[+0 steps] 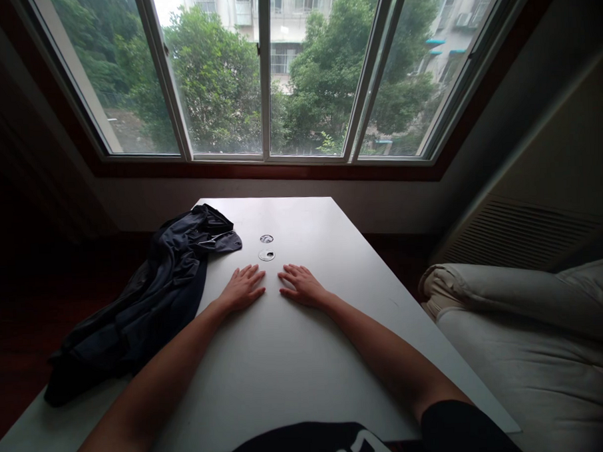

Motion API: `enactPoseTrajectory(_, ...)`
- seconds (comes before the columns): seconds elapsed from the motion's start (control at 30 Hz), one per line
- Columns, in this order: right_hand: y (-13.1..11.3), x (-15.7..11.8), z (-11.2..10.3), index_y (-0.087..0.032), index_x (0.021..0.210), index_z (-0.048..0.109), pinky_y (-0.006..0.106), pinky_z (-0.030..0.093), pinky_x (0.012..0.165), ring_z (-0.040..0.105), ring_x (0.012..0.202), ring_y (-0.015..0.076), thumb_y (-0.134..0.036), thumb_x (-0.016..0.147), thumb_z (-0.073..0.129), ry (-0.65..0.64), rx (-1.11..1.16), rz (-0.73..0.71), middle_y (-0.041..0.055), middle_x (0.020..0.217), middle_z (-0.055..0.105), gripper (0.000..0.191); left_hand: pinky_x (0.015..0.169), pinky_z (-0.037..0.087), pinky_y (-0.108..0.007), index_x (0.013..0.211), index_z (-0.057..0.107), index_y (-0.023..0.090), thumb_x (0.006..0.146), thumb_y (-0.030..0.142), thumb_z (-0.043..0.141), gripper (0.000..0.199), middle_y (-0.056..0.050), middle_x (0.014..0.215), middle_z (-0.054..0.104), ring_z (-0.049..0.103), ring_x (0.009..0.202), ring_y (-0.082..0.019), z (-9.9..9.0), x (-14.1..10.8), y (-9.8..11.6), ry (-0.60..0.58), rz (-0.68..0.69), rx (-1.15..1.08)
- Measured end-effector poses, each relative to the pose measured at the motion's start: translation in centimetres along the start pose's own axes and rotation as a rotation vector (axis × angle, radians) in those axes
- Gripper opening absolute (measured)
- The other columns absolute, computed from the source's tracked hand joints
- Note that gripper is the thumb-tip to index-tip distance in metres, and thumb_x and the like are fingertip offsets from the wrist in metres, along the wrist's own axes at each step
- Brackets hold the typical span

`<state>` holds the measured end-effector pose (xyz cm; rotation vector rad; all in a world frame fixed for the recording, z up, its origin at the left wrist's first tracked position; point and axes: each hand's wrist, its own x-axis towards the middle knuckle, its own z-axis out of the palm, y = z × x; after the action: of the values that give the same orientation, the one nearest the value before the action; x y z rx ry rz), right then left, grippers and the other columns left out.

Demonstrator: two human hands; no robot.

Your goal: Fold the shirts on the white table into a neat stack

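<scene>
My left hand (243,288) lies flat on the white table (287,366), its fingers spread and nothing in it. Opposite it, my right hand (303,285) also rests palm down with fingers apart. A small gap separates the two hands. Just beyond the fingertips is a round disc-like piece (265,255) with a dark spot. A second round piece (267,239), darker in its middle, sits a little farther off; I cannot tell what either is. Left of my left hand, a dark garment (154,292) is draped along the table's left edge and hangs over it.
A pale sofa (526,336) stands close along the table's right side. Behind the table is a wall with a wide sliding window (265,107), trees showing outside. A large light panel with slatted vents (511,230) is at the right.
</scene>
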<state>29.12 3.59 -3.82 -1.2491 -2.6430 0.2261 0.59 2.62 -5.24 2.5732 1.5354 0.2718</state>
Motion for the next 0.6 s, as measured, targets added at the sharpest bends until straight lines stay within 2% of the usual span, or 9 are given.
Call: enactPoseTrajectory(0.6,0.20,0.02,0.35,-0.029,0.154,0.052,0.054,0.022,0.126,0.031,0.154,0.0316,-0.061,0.101,0.051,0.017,0.001,-0.010,0.0116,0.165,0.038,0.061,0.127,0.016,-0.057,0.160,0.043,0.031,0.103,0.060,0.042,0.063,-0.008,0.170,0.030,0.024,0.157,-0.033,0.16,-0.01,-0.14,0.007,0.006,0.011)
